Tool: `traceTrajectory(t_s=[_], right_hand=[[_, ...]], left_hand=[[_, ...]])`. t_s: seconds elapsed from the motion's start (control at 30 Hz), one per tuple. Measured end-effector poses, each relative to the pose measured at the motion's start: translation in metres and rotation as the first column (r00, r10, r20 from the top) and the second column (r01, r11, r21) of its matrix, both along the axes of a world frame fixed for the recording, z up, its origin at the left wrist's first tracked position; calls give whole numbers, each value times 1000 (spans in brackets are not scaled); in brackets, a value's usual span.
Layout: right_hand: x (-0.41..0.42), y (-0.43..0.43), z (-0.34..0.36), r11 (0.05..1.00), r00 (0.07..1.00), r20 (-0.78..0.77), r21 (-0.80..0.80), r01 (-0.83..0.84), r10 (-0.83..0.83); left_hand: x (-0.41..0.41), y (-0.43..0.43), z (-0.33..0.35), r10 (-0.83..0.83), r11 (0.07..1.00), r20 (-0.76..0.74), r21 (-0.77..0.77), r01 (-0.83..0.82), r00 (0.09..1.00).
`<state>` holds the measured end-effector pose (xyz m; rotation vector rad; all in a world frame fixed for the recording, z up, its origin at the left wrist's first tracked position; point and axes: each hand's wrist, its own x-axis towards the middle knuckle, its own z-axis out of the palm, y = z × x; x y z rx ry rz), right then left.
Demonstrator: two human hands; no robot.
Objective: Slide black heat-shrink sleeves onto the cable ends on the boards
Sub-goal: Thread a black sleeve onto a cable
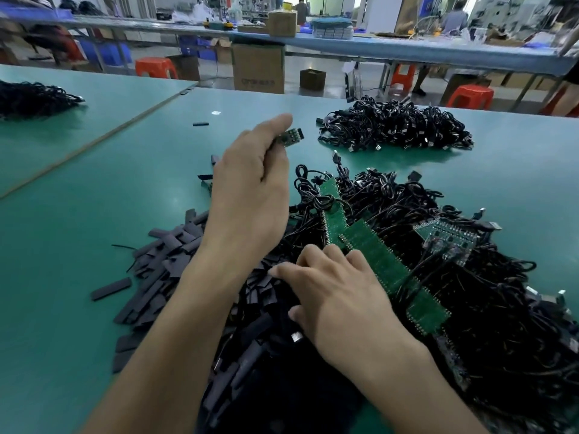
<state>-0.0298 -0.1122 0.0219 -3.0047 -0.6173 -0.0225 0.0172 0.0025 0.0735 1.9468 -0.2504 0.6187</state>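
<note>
Lying at the far left edge of the green table (94, 189) was a dark heap of cables (31, 98), well apart from everything else. Nearer the middle, a pile of black heat-shrink sleeves (163, 261) spread flat across the tabletop, with a few loose sleeves scattered beside it. The left hand (247, 189) was raised above that pile, its thumb and fingers pinched together on a small green circuit board (289, 137) held up in the air. Below and to the right, the right hand (332, 296) rested palm down where the sleeves met a big tangle of black cables (470, 308); its fingers were curled down into the pile, and I could not tell whether they gripped anything. Long green board strips (385, 261) lay across that tangle, touching the right hand's fingertips, with cable ends running from them. Farther back on the right sat a separate mound of finished-looking black cables (394, 126).
</note>
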Motion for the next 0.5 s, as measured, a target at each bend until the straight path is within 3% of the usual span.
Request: traceTrajectory(t_s=[0.33,0.5], right_hand=[[2,-6,-2,997,993,-117,79,-20,29],[-1,-17,10,954,991,-130,299,10,31]], left_hand=[[9,0,-5,-26,993,-35,-116,21,999],[7,1,-7,6,994,-6,-111,-7,1000]])
